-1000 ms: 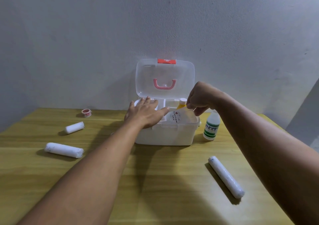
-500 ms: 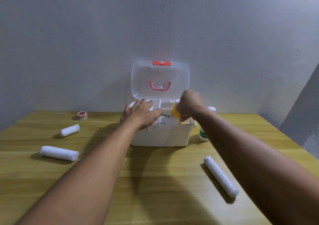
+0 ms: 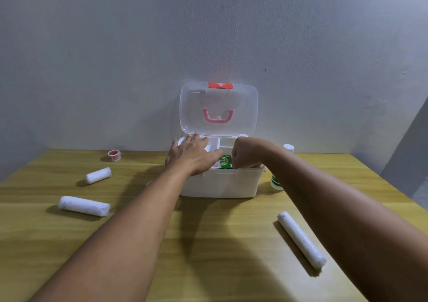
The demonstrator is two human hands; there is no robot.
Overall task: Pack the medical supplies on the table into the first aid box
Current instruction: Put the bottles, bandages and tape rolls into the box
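Note:
The white first aid box (image 3: 220, 184) stands open at the back of the table, its clear lid (image 3: 218, 109) with a pink handle upright against the wall. My left hand (image 3: 192, 154) lies flat on the box's left rim, fingers spread. My right hand (image 3: 246, 155) reaches down into the right compartment with fingers curled; whatever it holds is hidden. A green pack (image 3: 225, 162) shows inside between the hands. On the table lie three white gauze rolls (image 3: 97, 175), (image 3: 83, 206), (image 3: 301, 239), and a small tape roll (image 3: 114, 155).
A white bottle with a green label (image 3: 276, 183) stands right of the box, mostly behind my right forearm. The wooden table (image 3: 208, 243) ends at the grey wall. A dark gap opens past the table's right edge.
My right hand has lowered the orange-capped bottle from above the box's right side down into the compartment, and the bottle is now out of sight. My left hand stays on the rim.

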